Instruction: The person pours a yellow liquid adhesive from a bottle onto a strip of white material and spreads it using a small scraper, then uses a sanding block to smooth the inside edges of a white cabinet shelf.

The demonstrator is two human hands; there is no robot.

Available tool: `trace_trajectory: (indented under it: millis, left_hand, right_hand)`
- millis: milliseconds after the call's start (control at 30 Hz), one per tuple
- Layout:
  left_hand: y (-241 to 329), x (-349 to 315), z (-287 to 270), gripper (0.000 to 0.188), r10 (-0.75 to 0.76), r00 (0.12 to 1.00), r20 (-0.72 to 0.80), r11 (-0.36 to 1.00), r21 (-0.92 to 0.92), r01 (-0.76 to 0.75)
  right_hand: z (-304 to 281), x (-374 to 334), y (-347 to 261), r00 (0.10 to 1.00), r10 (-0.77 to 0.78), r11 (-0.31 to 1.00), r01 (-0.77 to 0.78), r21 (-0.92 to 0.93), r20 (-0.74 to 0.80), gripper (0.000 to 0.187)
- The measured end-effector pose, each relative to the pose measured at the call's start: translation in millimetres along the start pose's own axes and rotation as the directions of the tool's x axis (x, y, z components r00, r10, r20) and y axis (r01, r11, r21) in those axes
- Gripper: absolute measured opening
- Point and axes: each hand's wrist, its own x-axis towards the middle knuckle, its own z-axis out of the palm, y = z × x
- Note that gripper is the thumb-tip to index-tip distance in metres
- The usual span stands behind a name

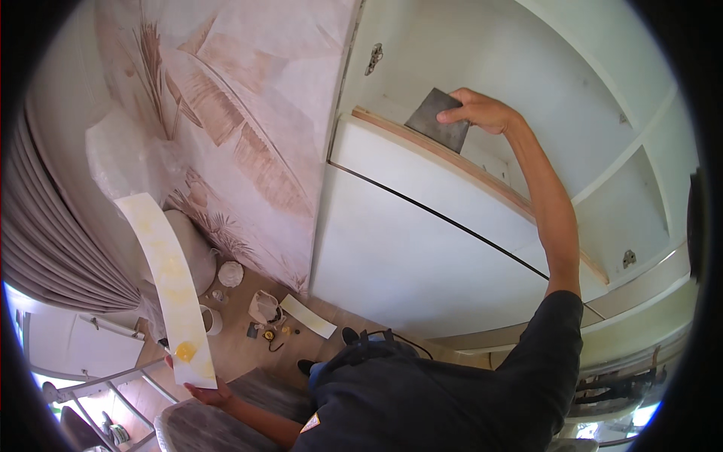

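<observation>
My right hand (483,111) pinches a dark grey square sheet (435,119) between thumb and fingers. Its lower edge meets or hangs just over the bare wooden edge (497,187) along the top of a white cabinet front (422,256); contact is hard to tell. Low on the left, my left hand (207,393) grips the near end of a long white strip (167,256). Yellow, glue-like smears cover the strip's face, with a thick yellow blob (185,351) close to my fingers. The strip slants up and away from me.
Behind the wooden edge is an open white cabinet recess (542,83) with a metal hinge (374,59). A leaf-patterned wall panel (248,98) adjoins it. On the floor lie another white strip (309,316), a bag (265,307) and small items. A metal rail (113,377) stands lower left.
</observation>
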Motion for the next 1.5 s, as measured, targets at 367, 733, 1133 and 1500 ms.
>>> trace_trajectory:
  millis: [367,733,1133,1500]
  left_hand:
    - [-5,0,-6,0.078,-0.023,1.0,0.007,0.999,0.029,0.022]
    - [-7,-11,-13,0.075,-0.012,1.0,-0.029,1.0,0.009,0.012]
    - [-12,-4,-4,0.076,-0.05,0.999,0.006,0.998,-0.029,0.05]
    - [-10,1,-1,0.08,0.008,0.999,-0.042,0.999,0.054,-0.006]
  right_hand:
    - [9,36,32,0.997,0.075,0.996,-0.075,-0.04,0.003,0.042]
    - [26,54,47,0.948,0.077,0.993,-0.099,0.058,0.309,0.027]
    - [-15,-3,-27,0.988,-0.151,0.97,0.142,0.197,0.033,0.048]
    - [33,-68,-48,0.945,-0.307,0.928,0.272,-0.256,-0.109,0.032]
